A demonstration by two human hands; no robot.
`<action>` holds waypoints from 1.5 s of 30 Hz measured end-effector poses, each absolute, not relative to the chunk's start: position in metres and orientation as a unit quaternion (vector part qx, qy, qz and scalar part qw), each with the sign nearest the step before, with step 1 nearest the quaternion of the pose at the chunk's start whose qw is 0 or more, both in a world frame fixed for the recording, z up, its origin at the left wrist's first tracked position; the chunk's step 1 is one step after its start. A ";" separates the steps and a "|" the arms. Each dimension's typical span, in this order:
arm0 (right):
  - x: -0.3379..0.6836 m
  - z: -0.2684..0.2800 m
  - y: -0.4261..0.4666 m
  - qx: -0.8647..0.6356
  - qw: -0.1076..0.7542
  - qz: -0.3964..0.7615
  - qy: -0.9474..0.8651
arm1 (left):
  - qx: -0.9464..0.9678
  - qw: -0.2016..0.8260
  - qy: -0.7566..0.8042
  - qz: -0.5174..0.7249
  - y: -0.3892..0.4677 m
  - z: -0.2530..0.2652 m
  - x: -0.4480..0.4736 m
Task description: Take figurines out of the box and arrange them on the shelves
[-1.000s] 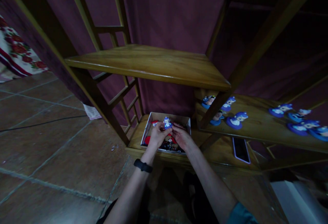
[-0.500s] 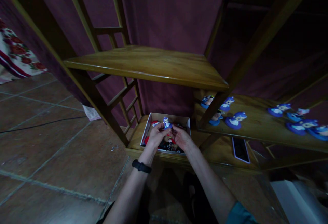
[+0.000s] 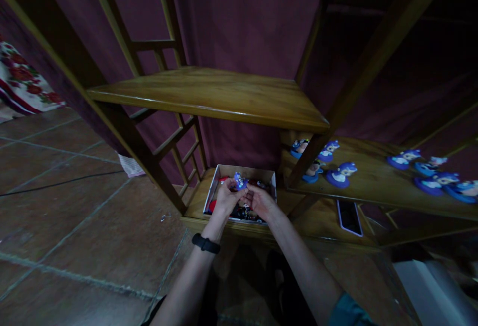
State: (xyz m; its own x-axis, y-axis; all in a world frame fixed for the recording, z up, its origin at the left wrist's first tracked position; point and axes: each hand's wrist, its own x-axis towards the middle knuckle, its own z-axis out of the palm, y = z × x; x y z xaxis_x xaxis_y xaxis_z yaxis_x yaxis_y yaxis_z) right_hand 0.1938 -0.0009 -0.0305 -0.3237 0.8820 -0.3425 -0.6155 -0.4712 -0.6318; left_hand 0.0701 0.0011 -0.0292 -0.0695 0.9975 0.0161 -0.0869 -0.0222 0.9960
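Observation:
Above a white cardboard box, both hands come together at a small purple-and-white figurine with a round purple base. My left hand, with a black band on the wrist, grips it from the left, fingers closed. From the right, my right hand pinches the base's edge with closed fingertips. The figurine is tilted. Inside the box lie several red, black and white figurines, partly hidden by the hands. The box sits on the low wooden shelf.
Several similar figurines stand on the right-hand shelf. A phone-like dark slab with a pale rim lies on the lower board. A wooden shelf overhangs the box, and an upright post rises to its right.
The figurine has turned and tipped between my fingers, shifting slightly left. Both hands remain on it above the box.

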 end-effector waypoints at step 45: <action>0.194 -0.031 -0.001 -0.293 0.461 0.817 -0.185 | 0.562 0.372 0.575 0.464 -0.002 -0.029 0.066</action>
